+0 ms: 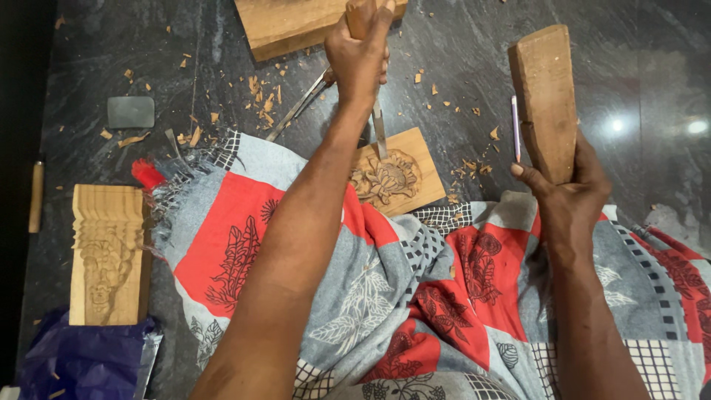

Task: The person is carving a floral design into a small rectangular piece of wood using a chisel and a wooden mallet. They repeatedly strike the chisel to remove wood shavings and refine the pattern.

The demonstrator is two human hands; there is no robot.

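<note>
Your left hand (359, 55) is closed tight around the wooden handle of a chisel (378, 126), whose blade comes down onto the top edge of the small carved panel (391, 174). That panel lies on the dark stone floor (459, 52), its lower edge against the patterned cloth (415, 296) over your lap. Your right hand (566, 196) is wrapped around the lower end of a wooden mallet (546, 100), held upright and well to the right of the chisel.

Around the panel, wood chips (263, 96) are scattered across the floor, thickest up and to the left. Two loose metal tools (300, 107) lie slanted just left of your left wrist. A thin pen (515, 127) lies just beside the mallet on its left. A larger block of wood (296, 26) sits at the top edge, right behind your left hand. Far left lie a tall carved board (107, 252), a small grey stone (131, 112) and a blue plastic bag (81, 359).

Open floor lies between chisel and mallet, and at the upper right.
</note>
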